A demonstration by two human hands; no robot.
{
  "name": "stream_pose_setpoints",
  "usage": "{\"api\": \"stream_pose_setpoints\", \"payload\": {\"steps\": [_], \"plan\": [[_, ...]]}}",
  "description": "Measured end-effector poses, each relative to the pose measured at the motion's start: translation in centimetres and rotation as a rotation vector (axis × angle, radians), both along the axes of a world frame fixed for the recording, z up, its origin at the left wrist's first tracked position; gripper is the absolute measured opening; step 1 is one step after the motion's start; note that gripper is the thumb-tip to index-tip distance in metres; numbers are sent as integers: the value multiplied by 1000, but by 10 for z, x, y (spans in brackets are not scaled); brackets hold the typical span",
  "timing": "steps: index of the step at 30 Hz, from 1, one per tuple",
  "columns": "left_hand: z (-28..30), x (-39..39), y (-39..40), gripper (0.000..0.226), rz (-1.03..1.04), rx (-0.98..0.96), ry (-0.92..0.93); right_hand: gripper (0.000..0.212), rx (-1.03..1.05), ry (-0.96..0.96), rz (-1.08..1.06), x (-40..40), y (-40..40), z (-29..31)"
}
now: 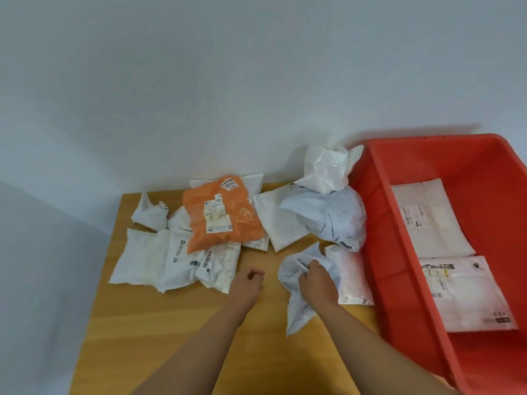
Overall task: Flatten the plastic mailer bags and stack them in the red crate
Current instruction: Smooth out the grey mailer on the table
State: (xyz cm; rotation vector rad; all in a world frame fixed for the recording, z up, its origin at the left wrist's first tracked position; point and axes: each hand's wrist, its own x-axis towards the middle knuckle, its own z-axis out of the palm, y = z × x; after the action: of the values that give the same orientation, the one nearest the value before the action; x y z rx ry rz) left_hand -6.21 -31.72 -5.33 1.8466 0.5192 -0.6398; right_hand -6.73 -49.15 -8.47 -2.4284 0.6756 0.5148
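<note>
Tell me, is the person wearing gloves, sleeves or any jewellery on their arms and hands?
No. Both forearms are bare up to the frame edge, with no sleeves in view. The left hand and right hand show no gloves, watch, bracelet or visible rings.

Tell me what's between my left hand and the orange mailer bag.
In the head view, crumpled white mailers lie between the left hand and the orange mailer bag.

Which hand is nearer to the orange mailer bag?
Left. The left hand lies just below the orange mailer bag; the right hand is farther right, gripping a crumpled white bag.
</note>
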Motion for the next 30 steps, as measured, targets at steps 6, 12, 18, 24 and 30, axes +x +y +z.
{"api": "stream_pose_setpoints", "payload": {"steps": [6, 12, 18, 24, 30], "plan": [[-4, -9, 22, 16, 106, -115, 167, 11, 136, -95, -25, -5, 17, 17], [2, -9, 41, 55, 107, -443, 361, 16, 472, -205, -75, -12, 35, 53], [23, 5, 49, 79, 234, -639, 268, 14, 646, -175, 69, -12, 50, 84], [39, 13, 79, 78, 370, -839, 147, 19, 865, -95, -35, -13, 51, 100], [59, 10, 79, 32, 189, -749, 91, 50, 1130, -71, -265, -9, 54, 104]]}}
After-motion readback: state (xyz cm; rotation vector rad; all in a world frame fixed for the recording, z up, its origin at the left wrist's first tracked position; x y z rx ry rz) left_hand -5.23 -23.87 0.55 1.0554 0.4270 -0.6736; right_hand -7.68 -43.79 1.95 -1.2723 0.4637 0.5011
